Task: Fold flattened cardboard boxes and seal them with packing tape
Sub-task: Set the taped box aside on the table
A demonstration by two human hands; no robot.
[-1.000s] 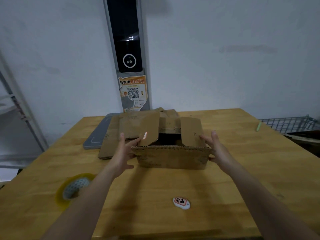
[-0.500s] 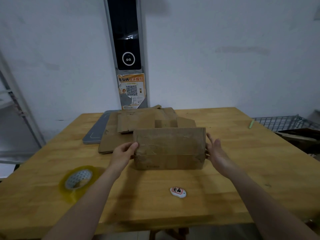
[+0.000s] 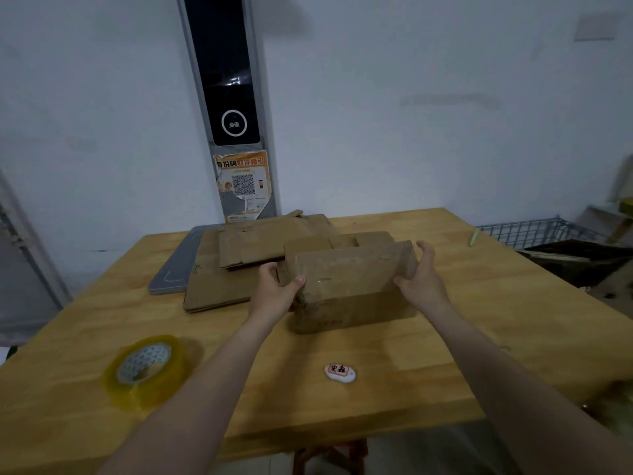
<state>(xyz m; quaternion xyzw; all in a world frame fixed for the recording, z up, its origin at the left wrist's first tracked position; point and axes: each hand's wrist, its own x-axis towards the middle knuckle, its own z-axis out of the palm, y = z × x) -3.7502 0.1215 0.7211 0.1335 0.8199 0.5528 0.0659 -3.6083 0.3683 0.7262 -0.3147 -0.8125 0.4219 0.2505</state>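
Observation:
A small brown cardboard box point(image 3: 349, 286) stands folded up on the wooden table point(image 3: 462, 337), turned at a slight angle with its closed face toward me. My left hand point(image 3: 275, 289) grips its left end, thumb on the front face. My right hand point(image 3: 419, 275) holds its right end with fingers curled over the top corner. Behind it lie several flattened cardboard boxes point(image 3: 246, 255) in a loose stack. A roll of clear yellowish packing tape point(image 3: 147, 366) lies flat on the table at the near left, away from both hands.
A grey flat board point(image 3: 174, 265) sits under the cardboard stack at the back left. A small white oval tag with red characters point(image 3: 339, 371) lies near the front edge. A green pen point(image 3: 473, 237) rests at the far right. A wire shelf point(image 3: 534, 231) stands beyond the right edge.
The box went from open flaps facing up to tipped over, a closed face toward me. Since half a second ago both hands turned it slightly and gripped its ends more firmly.

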